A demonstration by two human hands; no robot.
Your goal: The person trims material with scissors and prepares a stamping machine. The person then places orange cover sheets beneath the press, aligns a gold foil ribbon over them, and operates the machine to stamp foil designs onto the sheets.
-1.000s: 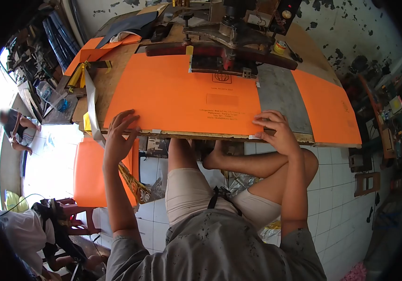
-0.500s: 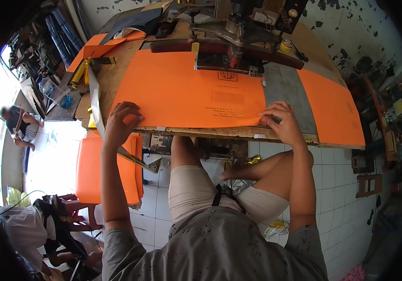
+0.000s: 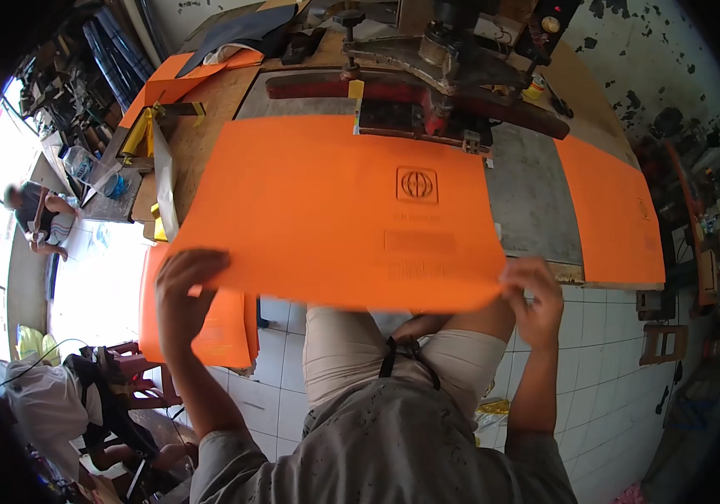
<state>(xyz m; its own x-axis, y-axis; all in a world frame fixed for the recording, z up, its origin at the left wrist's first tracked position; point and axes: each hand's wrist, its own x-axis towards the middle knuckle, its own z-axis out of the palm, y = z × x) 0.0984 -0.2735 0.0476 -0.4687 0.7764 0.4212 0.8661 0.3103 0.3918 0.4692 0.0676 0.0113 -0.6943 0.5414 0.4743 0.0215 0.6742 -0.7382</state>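
Observation:
A large orange sheet (image 3: 309, 210) with a printed globe emblem and blurred text hangs partly over the table's front edge, its far part under the press (image 3: 427, 101). My left hand (image 3: 188, 294) is closed on the sheet's near left corner. At the near right corner, my right hand (image 3: 534, 294) pinches the sheet between thumb and fingers. The near edge of the sheet is smeared by motion and lies above my lap.
Another orange sheet (image 3: 616, 214) lies at the table's right. A stack of orange sheets (image 3: 221, 336) is low at the left, beneath my left hand. Yellow ribbon (image 3: 146, 139) hangs at the table's left. A person (image 3: 41, 214) sits at the far left.
Both hands have pulled the orange sheet towards me, past the table's front edge. The printed emblem has come out from beside the press. My legs have shifted.

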